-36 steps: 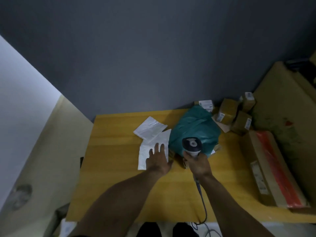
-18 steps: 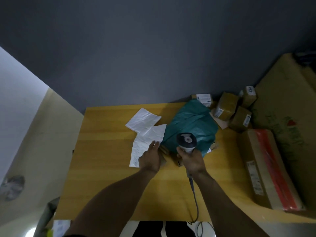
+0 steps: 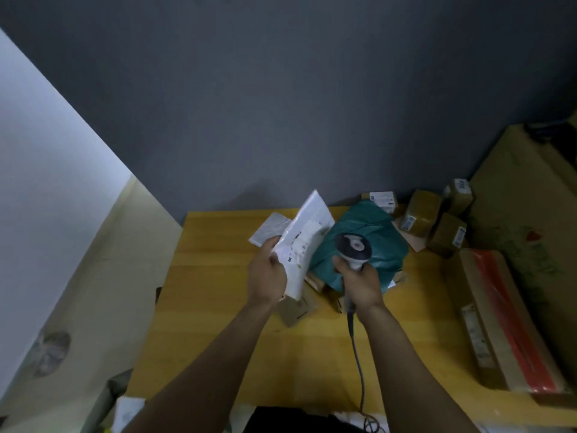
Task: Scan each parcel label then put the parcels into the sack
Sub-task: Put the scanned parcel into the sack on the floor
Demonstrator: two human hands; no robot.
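Note:
My left hand (image 3: 268, 276) grips a white flat mailer parcel (image 3: 304, 242) by its left edge and holds it tilted up above the table, its label side facing me. My right hand (image 3: 359, 282) grips the handle of a corded barcode scanner (image 3: 353, 246), whose head sits just right of the mailer. Behind the scanner lies a teal sack (image 3: 365, 245). A second white mailer (image 3: 270, 228) lies flat on the table behind my left hand. Small brown boxes (image 3: 296, 309) lie under the lifted mailer.
A wooden table (image 3: 218, 307) stands against a dark wall. Several small taped brown boxes (image 3: 437, 220) with labels are piled at its back right. A long cardboard box with red tape (image 3: 505, 320) lies at the right. The scanner cable (image 3: 359, 370) runs to the front edge.
My left hand went from pressing flat on the white mailer to gripping it and lifting it off the table, tilted toward me. The scanner stayed in my right hand.

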